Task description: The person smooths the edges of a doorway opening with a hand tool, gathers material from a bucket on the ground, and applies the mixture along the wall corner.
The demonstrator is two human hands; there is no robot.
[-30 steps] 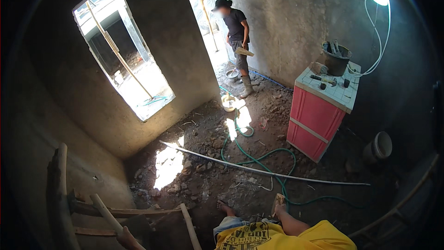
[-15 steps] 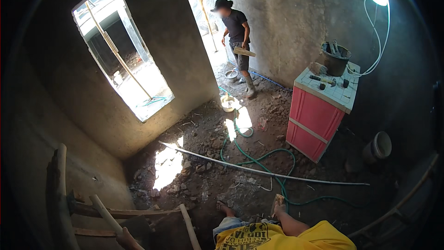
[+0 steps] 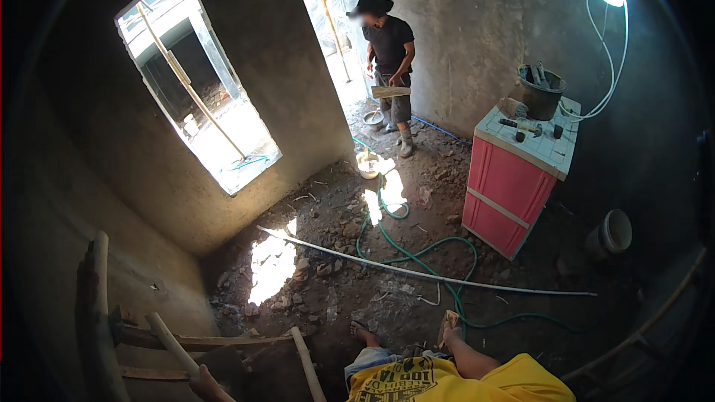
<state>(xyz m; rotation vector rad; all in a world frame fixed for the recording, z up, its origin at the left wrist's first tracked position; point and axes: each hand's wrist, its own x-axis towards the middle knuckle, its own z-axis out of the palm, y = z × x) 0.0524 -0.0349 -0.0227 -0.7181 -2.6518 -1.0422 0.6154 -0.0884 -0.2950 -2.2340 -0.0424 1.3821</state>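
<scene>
At the lower left, my left hand (image 3: 206,385) is closed around a pale wooden pole (image 3: 170,339); its fingers show only in part. My right hand (image 3: 452,336) hangs low in the middle, below a yellow sleeve. Its fingers are closed on a small flat tan piece (image 3: 450,318) that looks like wood, seen nearly edge-on. My bare foot (image 3: 360,330) shows beneath blue trousers, near the rubble floor.
Another person (image 3: 389,48) stands by the doorway holding a board (image 3: 391,92). A pink cabinet (image 3: 500,197) bears a bucket (image 3: 541,97) and a hammer (image 3: 516,126). A green hose (image 3: 417,254) and white pipe (image 3: 417,273) cross the floor. A pail (image 3: 611,232) lies right.
The other person has shifted a little to the right and nearer, and the board is now held more level and lower. My hands stay almost where they were.
</scene>
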